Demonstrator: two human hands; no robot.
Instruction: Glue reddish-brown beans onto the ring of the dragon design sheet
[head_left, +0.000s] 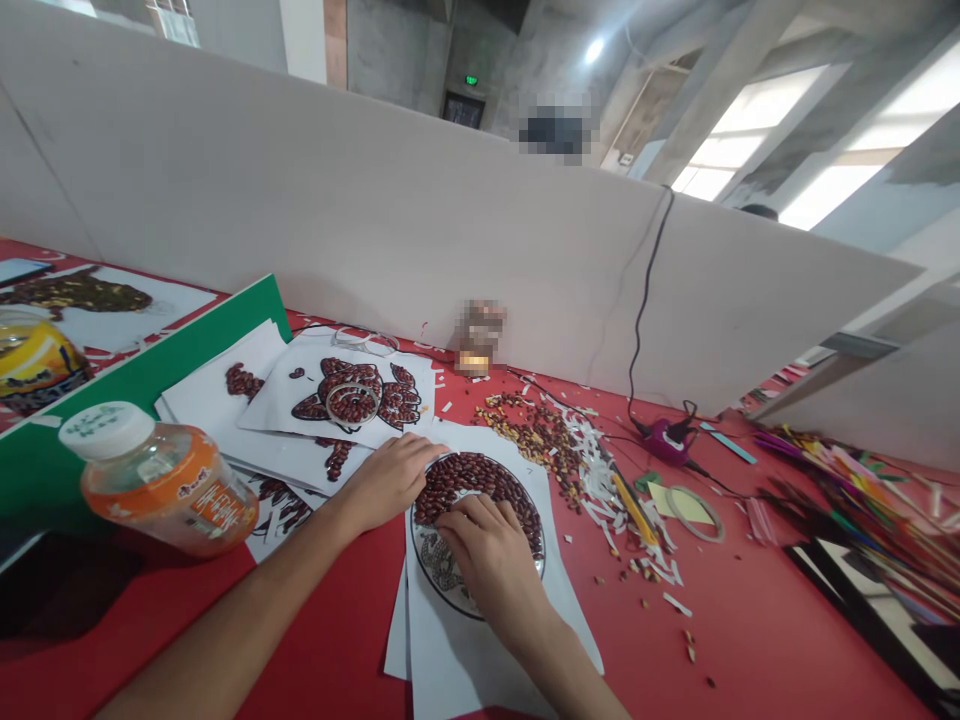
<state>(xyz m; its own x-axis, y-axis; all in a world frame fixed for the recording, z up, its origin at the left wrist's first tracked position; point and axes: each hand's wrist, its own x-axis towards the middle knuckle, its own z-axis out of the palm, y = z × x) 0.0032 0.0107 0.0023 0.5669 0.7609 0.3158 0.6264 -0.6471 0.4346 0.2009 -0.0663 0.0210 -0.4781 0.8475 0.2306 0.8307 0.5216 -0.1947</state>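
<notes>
A sheet of white paper (480, 680) carries a printed circle, its upper part covered with dark red beans (465, 470). The lower part of the circle shows a printed grey pattern (439, 560). My left hand (394, 478) lies with fingers stretched out at the circle's upper left edge, pressing on the paper. Over the middle of the circle, by the lower border of the beans, is my right hand (495, 560). Its fingers are bent and close together, and whatever is at the fingertips is hidden.
Loose beans and corn kernels (525, 430) lie beyond the paper, beside white paper scraps (596, 460) and a yellow cutter (634, 508). To the left are bean pictures (360, 390) and an orange-labelled bottle (165, 480). A purple power socket (667, 443) and coloured sticks (885, 510) are right.
</notes>
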